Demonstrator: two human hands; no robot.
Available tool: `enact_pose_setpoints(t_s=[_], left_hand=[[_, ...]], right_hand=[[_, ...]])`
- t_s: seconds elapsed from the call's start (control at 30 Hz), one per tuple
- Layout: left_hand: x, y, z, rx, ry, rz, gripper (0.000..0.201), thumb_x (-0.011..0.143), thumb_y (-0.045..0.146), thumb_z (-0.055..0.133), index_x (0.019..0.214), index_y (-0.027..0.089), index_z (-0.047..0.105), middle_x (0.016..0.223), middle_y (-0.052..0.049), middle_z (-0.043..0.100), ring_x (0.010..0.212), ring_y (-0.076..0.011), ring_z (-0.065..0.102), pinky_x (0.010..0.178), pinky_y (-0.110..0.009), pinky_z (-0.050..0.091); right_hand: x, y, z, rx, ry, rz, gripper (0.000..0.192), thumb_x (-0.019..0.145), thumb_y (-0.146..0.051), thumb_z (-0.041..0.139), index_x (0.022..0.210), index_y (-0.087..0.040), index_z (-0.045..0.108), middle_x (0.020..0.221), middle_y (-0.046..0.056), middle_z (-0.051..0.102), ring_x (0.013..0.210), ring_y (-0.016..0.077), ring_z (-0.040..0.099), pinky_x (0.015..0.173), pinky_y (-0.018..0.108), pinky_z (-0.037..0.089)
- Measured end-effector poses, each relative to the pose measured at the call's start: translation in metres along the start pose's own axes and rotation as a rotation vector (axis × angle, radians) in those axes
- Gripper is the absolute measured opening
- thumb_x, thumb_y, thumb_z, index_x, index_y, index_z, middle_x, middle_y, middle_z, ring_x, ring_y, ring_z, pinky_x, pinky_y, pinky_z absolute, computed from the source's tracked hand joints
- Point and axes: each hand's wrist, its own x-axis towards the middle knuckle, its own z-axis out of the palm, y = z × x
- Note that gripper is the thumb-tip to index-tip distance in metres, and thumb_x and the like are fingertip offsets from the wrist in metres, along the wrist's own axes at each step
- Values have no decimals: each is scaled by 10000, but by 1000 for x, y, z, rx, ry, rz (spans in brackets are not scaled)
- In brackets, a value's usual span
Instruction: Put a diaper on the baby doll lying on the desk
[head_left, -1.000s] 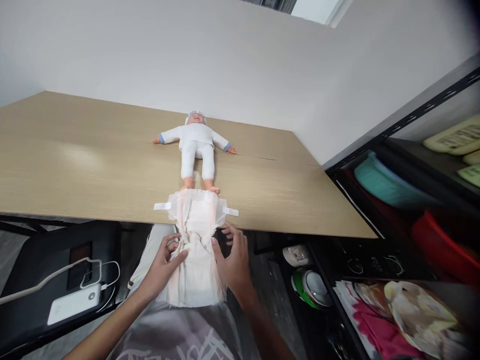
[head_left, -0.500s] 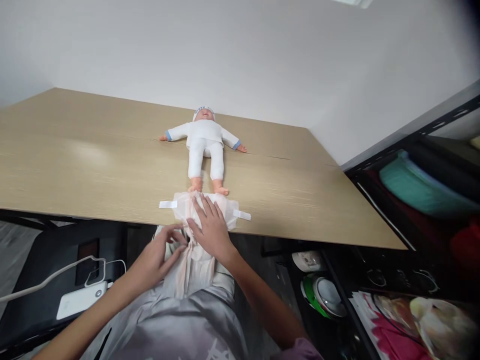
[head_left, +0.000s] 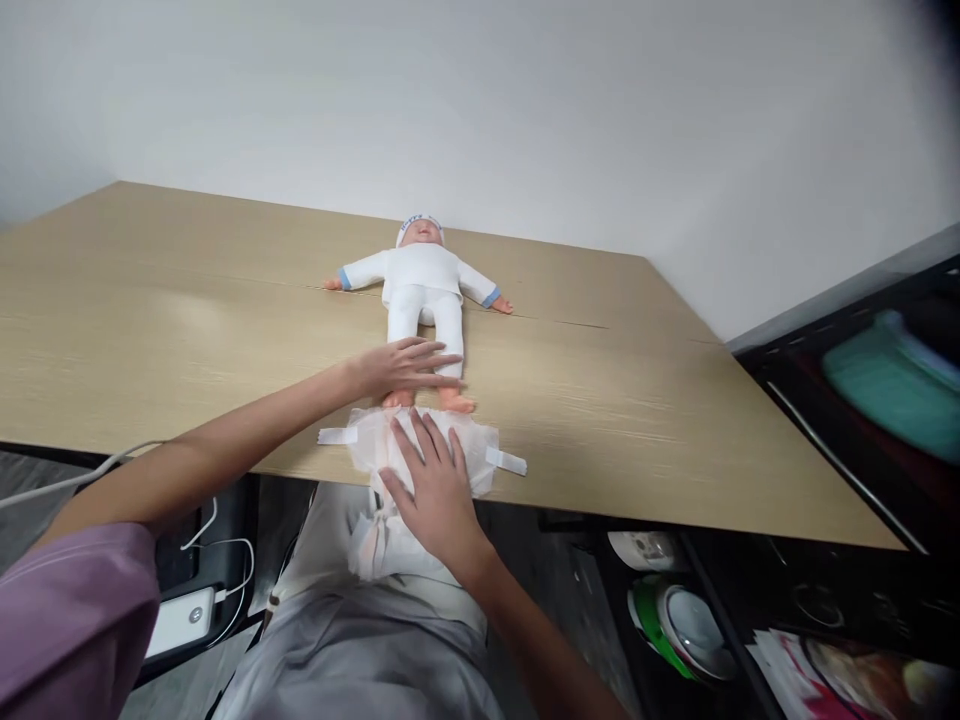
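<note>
Hiding parts of doll (head_left: pixel 424 266) and diaper (head_left: pixel 480 452), both hands (head_left: pixel 409 367) (head_left: pixel 441 490) are splayed, a power bank (head_left: pixel 180 620) at lower left.

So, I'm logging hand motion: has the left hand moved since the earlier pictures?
Yes: the left hand moved forward across the table, from its near edge to the doll's legs.

White power bank (head_left: pixel 180 622) on black seat (head_left: pixel 238 508), lower left, thin white cable (head_left: pixel 251 565) plugged in. Right side: dark shelving (head_left: pixel 757 565) with teal basin (head_left: pixel 889 385), blurred; lower down, green-sided round container (head_left: pixel 694 625), papers (head_left: pixel 780 668). Plain pale wall (head_left: pixel 525 120) behind.
</note>
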Motion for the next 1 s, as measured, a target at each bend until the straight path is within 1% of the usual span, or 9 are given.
enact_pose_setpoints(t_s=[0.1,0.2,0.27,0.33,0.5,0.6,0.7,0.9,1.0], left_hand=[[16,-5,3,-38,51,67,836,767,6,731,1526,344,649,1804,-24,508,1623,-357,459,1280,-473,395],[25,-8,7,-96,143,133,491,835,73,735,1257,322,744,1457,-72,770,1368,-337,612,1155,-449,447],[28,-11,8,-139,195,134,331,916,141,712,1199,306,753,1302,-96,809,1226,-332,636,1078,-446,464],[30,-15,2,-220,238,116,259,977,204,684,1216,276,753,1291,-113,809,1182,-337,623,1049,-453,467],[35,-36,-38,-566,325,51,317,1019,237,616,1304,253,753,1263,-100,813,1195,-314,616,1076,-441,486],[38,-52,-64,-690,408,-20,384,1006,373,723,1373,268,758,1305,-88,799,1265,-323,620,1076,-443,505],[39,-65,-81,-724,492,-55,492,958,501,828,1382,260,765,1306,-78,799,1272,-319,637,1110,-457,503],[41,-81,-92,-708,599,-57,446,997,485,828,1359,231,770,1294,-68,791,1207,-270,682,1119,-449,507],[41,-84,-91,-720,613,-54,468,986,477,860,1358,210,765,1301,-74,788,1209,-265,691,1110,-437,528]], right_hand=[[0,-1,-2,0,-10,6,686,1177,-502,529,1804,-257,401,1900,85,301,1770,333,276,1433,662,259],[0,-2,-6,12,-21,14,709,1168,-489,547,1818,-267,370,1906,79,283,1771,331,274,1437,657,256],[1,-1,-9,28,-41,22,702,1170,-483,539,1817,-270,370,1910,73,270,1776,318,262,1446,645,238],[6,3,-10,43,-72,37,670,1180,-464,504,1812,-277,382,1910,57,272,1782,296,249,1455,622,219],[39,26,-7,39,-130,33,625,1195,-359,403,1813,-275,378,1908,31,272,1788,269,237,1461,609,196],[68,41,-2,24,-98,12,631,1189,-355,399,1816,-288,375,1905,43,281,1779,281,263,1452,623,212],[101,51,4,8,-68,13,636,1185,-361,404,1815,-278,375,1902,65,296,1771,300,280,1443,644,216],[177,73,18,-32,-42,-20,620,1191,-372,424,1793,-225,412,1868,118,380,1743,328,319,1435,669,198],[222,89,22,-56,-14,-31,544,1192,-382,466,1683,-167,563,1799,181,483,1706,366,371,1417,646,245]])
